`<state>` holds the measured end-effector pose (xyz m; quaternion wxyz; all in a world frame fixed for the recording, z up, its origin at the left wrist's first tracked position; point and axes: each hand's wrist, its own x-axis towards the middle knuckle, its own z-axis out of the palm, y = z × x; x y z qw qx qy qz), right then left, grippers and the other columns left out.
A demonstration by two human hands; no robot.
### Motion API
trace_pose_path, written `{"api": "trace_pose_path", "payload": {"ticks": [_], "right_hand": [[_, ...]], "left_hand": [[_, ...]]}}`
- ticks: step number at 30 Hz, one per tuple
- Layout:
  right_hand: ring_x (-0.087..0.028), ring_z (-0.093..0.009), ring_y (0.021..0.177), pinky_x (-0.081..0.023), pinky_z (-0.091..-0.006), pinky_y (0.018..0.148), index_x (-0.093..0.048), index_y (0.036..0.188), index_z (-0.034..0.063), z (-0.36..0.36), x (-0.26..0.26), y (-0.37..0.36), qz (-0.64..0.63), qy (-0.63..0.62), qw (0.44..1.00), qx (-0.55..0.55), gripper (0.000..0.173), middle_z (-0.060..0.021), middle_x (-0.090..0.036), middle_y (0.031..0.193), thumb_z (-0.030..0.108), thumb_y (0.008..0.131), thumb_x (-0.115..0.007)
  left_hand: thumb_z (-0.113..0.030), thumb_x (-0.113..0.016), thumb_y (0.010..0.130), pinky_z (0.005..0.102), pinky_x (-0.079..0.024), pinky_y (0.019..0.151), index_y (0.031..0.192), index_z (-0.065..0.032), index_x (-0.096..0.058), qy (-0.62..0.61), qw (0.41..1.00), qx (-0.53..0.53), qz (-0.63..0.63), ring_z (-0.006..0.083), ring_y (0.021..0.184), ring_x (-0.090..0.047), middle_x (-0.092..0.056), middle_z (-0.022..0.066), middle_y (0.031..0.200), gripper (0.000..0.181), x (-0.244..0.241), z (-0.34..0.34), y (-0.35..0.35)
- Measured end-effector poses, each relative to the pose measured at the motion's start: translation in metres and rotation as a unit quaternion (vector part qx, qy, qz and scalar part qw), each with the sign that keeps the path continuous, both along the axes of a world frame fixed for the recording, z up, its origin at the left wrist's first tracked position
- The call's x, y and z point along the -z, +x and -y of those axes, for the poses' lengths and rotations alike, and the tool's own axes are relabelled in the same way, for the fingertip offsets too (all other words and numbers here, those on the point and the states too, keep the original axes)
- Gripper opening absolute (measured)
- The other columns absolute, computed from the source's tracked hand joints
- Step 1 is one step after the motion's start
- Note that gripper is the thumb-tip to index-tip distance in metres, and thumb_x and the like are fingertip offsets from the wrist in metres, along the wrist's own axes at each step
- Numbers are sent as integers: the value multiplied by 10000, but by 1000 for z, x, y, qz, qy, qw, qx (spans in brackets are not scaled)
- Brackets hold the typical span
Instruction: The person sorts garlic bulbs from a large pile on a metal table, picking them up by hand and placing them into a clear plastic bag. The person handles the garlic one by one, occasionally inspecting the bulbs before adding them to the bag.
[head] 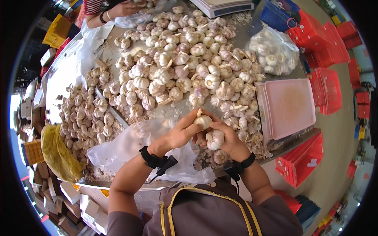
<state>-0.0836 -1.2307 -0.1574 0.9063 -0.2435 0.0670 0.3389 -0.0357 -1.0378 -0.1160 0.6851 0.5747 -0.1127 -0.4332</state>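
Note:
My left hand (184, 129) grips a garlic bulb (202, 121) between thumb and fingers. Close beside it, my right hand (229, 134) holds another garlic bulb (215, 139) in its palm, and its fingertips reach the bulb in the left hand. Beyond both hands a big heap of garlic bulbs (183, 65) spreads over the metal table. Under my left forearm lies a translucent plastic bag (133, 147). One more bulb (220, 156) rests below my right hand, among loose garlic skins.
A metal bar (113, 110) separates smaller bulbs (85, 115) at the left. A yellow net bag (60, 153) hangs there. At the right are a pink tray (291, 107), a bag of garlic (274, 51) and red crates (301, 159). Behind stand a scale (223, 7) and another person's hand (125, 9).

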Motion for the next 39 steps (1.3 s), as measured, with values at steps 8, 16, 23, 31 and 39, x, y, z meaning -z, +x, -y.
{"api": "trace_pose_path", "payload": {"ticks": [8,16,23,31,39], "right_hand": [[-665,-256,756,-558,-362,687,-380,1455,71,-32,-12,-2,-3,-79,994,-77,564,-167,-650,961,275,947,-518],[-633,-256,834,-573,-413,809,-539,1321,46,-14,25,8,-177,42,982,-47,408,-136,-607,934,273,983,-505],[-624,-233,824,-576,-372,794,-592,1250,46,-20,18,16,-157,-18,987,-39,365,-106,-606,910,256,957,-537],[-651,-269,797,-565,-403,797,-615,1192,60,-22,17,3,-189,-35,981,26,331,-108,-645,886,197,893,-580],[-625,-267,844,-549,-419,834,-607,1158,71,-13,22,-20,-163,-50,985,37,306,-96,-612,902,152,865,-578]], "left_hand": [[-202,-458,907,308,-571,649,1308,-37,-456,-4,984,-176,-28,135,822,-563,-535,89,1066,434,-26,-77,-52],[-391,-495,892,320,-566,573,1259,-10,-541,-51,738,-668,-86,172,767,-612,-635,141,1027,531,-19,-256,-228],[-282,-510,968,308,-549,741,1189,5,-528,-145,463,-870,88,256,872,-620,-629,148,1047,363,34,-492,-423],[-255,-591,961,260,-546,680,1186,-57,-606,69,645,-759,51,113,804,-621,-653,53,958,300,7,-506,-287],[-249,-671,910,307,-525,658,1142,-33,-640,379,782,-350,351,164,756,-655,-697,86,906,318,6,-283,19]]}}
